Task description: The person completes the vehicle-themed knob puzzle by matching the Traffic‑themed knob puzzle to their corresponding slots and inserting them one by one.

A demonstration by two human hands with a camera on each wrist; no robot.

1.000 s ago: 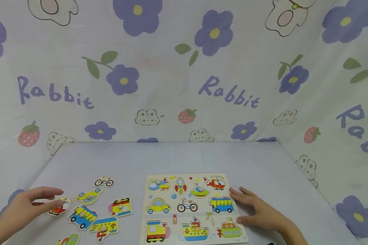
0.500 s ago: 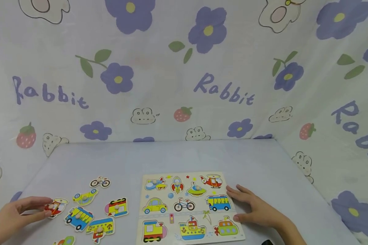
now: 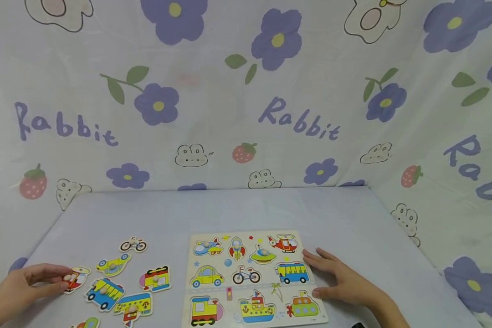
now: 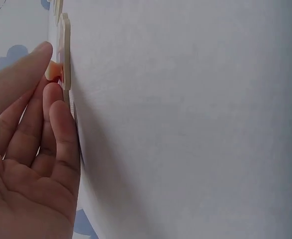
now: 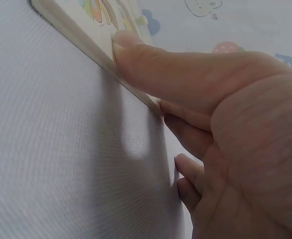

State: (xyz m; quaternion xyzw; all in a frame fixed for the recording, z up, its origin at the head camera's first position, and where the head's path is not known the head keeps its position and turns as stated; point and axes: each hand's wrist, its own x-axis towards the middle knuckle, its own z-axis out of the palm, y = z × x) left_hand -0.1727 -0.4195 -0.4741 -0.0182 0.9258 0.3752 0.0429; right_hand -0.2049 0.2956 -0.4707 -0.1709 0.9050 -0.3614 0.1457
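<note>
Three sides of white printed cloth (image 3: 213, 123), on the left, far and right, enclose a pale lilac-white table (image 3: 250, 209). The print shows purple flowers, strawberries, rabbits and the word "Rabbit"; the far side rises at the table's straight far edge.

At the table's near left, the left hand (image 3: 22, 286) holds its thumb and fingers narrow about the knob of the red helicopter piece (image 3: 79, 279); whether they grip it I cannot tell. Just right of it lie the blue-and-yellow bus piece (image 3: 110, 298) and, nearer, a green-and-orange piece (image 3: 91, 322) cut off by the view. Beyond the bus are the overturned-looking yellow car piece (image 3: 120, 260) and, farther, the bicycle piece (image 3: 126, 247). The ship piece (image 3: 141, 300) touches or nearly touches the bus on its right; the train piece (image 3: 164, 280) lies right of these.

The cream puzzle board (image 3: 229, 315) lies at the near middle, its far row bearing knobbed plane, rocket and saucer pieces.

At the board's right edge, the right hand (image 3: 340, 279) is spread wide, thumb and fingertips touching the board. Farther right, the cloth wall (image 3: 434, 228) slopes toward the viewer.
</note>
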